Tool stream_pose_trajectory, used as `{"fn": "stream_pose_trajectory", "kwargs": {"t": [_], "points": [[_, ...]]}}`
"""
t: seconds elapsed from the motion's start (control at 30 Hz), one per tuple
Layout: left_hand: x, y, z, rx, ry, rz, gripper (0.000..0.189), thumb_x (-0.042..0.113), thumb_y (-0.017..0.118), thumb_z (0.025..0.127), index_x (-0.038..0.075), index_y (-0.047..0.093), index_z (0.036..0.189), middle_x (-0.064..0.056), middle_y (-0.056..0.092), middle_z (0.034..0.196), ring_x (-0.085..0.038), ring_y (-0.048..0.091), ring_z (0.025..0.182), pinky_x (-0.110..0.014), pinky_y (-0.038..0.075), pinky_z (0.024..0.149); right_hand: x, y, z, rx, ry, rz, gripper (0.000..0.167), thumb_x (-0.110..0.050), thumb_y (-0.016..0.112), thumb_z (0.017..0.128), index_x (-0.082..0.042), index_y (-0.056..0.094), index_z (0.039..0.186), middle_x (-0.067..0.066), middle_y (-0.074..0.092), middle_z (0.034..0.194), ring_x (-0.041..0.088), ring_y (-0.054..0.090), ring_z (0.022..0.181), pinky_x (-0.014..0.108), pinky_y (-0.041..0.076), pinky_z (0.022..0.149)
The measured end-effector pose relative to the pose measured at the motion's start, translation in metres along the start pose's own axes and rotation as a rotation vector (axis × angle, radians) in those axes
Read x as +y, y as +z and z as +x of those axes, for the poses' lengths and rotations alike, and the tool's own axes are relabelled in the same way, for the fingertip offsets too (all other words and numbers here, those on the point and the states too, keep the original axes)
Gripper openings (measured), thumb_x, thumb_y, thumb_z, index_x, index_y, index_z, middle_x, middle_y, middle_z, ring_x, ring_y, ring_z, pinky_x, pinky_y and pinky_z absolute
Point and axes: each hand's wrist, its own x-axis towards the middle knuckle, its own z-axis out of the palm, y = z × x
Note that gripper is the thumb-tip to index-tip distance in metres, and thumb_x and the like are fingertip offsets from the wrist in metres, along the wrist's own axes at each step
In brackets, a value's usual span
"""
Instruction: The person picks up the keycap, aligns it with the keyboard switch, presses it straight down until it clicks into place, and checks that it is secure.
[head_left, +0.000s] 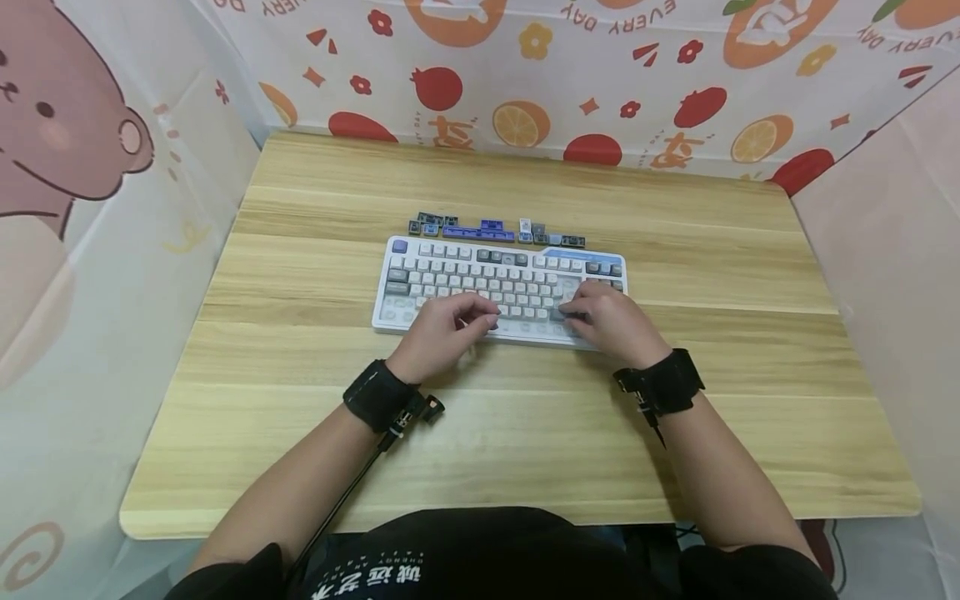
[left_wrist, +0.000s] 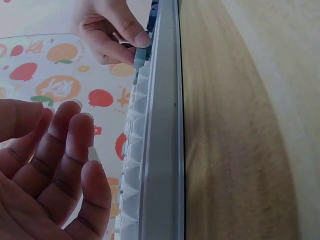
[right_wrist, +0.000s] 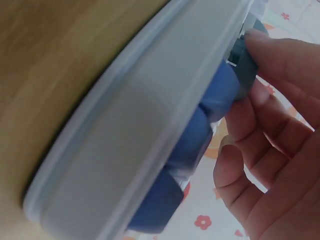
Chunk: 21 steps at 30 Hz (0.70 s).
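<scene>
A white keyboard with white, grey and blue keycaps lies across the middle of the wooden table. My right hand is over its lower right part, thumb and fingers pinching a dark grey keycap right at the key row. Beside that keycap, blue keycaps stand along the keyboard's front edge. My left hand hovers near the front edge, left of centre. In the left wrist view its fingers are loosely bent and hold nothing.
Behind the keyboard sits a row of loose keycaps: dark ones, a long purple one, and white and grey ones. The wooden table is bordered by printed cloth. A cable runs along the left forearm.
</scene>
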Motion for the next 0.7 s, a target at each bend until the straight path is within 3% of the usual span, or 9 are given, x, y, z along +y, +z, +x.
{"fn": "stream_pose_trajectory", "kwargs": {"t": [0.17, 0.43, 0.7], "points": [[-0.001, 0.003, 0.0, -0.01, 0.002, 0.003, 0.017, 0.017, 0.065, 0.095, 0.006, 0.071, 0.106, 0.0, 0.072, 0.093, -0.013, 0.062, 0.074, -0.028, 0.053, 0.067, -0.002, 0.002, 0.003, 0.011, -0.032, -0.025, 0.018, -0.01, 0.075, 0.086, -0.004, 0.077, 0.103, 0.004, 0.059, 0.083, 0.018, 0.048, 0.074, 0.029, 0.04, 0.065], [-0.004, 0.003, -0.002, -0.016, -0.015, 0.007, 0.016, 0.018, 0.065, 0.095, 0.006, 0.072, 0.104, 0.001, 0.071, 0.092, -0.013, 0.062, 0.074, -0.028, 0.052, 0.067, 0.0, 0.003, 0.01, -0.044, -0.031, 0.002, 0.019, -0.009, 0.075, 0.086, -0.005, 0.077, 0.104, 0.002, 0.06, 0.079, 0.016, 0.048, 0.07, 0.028, 0.038, 0.061], [-0.005, 0.001, -0.003, -0.017, -0.007, 0.014, 0.016, 0.018, 0.064, 0.096, 0.007, 0.072, 0.105, 0.002, 0.071, 0.093, -0.012, 0.061, 0.074, -0.028, 0.052, 0.067, -0.008, 0.013, -0.008, 0.008, -0.138, -0.177, 0.03, 0.003, 0.061, 0.091, 0.0, 0.069, 0.12, 0.011, 0.064, 0.096, 0.021, 0.054, 0.081, 0.033, 0.049, 0.073]]}}
